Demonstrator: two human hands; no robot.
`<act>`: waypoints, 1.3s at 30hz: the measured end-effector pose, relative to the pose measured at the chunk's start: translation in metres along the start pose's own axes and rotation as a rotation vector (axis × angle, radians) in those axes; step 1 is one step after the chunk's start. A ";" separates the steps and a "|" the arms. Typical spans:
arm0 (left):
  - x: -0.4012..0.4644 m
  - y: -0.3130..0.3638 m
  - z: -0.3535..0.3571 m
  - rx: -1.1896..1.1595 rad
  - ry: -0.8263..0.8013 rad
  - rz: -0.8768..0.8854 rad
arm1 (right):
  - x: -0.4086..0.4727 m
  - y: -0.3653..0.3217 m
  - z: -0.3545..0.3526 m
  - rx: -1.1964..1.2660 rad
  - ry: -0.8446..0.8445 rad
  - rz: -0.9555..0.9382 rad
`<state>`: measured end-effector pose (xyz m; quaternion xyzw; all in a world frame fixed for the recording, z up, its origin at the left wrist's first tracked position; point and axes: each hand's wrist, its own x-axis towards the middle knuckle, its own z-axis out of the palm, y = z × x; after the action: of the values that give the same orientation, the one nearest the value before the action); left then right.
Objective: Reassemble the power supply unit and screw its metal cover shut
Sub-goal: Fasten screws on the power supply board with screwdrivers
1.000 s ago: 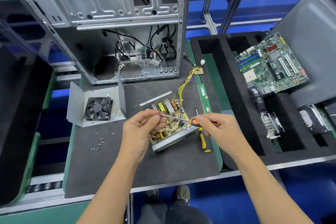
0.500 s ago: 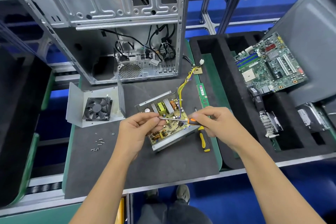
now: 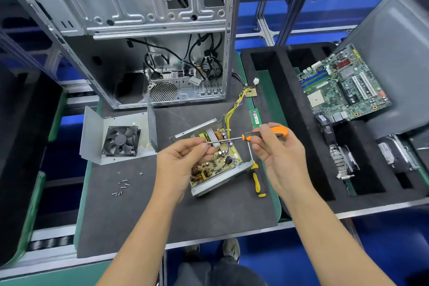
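Two hands (image 3: 183, 165) (image 3: 278, 158) gripping orange-handled screwdriver (image 3: 264, 133), left fingers pinching its tip; open circuit-board power supply (image 3: 216, 165) uncovered, grey fan-bearing metal cover (image 3: 118, 137) unfitted, unscrewed.

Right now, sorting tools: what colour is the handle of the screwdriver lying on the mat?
Yellow and black, head view.

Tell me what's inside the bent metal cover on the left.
A black fan sits inside the metal cover, between its raised side walls. Whatever lies under the fan is hidden. The circuit board is not in it; it sits apart in its own tray.
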<state>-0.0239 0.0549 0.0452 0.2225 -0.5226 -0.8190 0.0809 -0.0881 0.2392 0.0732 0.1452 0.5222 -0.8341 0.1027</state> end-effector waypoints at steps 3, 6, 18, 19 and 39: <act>0.001 -0.001 0.004 0.024 -0.001 0.005 | 0.004 0.001 0.002 -0.002 -0.006 0.000; 0.001 -0.003 0.008 0.040 -0.014 0.007 | 0.007 0.001 0.002 -0.084 -0.027 0.013; 0.006 -0.014 0.010 0.127 -0.105 -0.018 | 0.023 -0.013 -0.025 -0.302 0.038 -0.202; 0.005 -0.017 0.008 0.177 -0.119 0.002 | 0.025 -0.017 -0.030 -0.374 0.038 -0.258; 0.008 -0.048 -0.002 1.013 -0.380 0.112 | 0.038 0.016 -0.045 -0.811 -0.076 -0.439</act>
<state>-0.0249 0.0721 -0.0007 0.0536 -0.8684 -0.4848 -0.0889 -0.1124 0.2718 0.0276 -0.0513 0.8206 -0.5692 -0.0089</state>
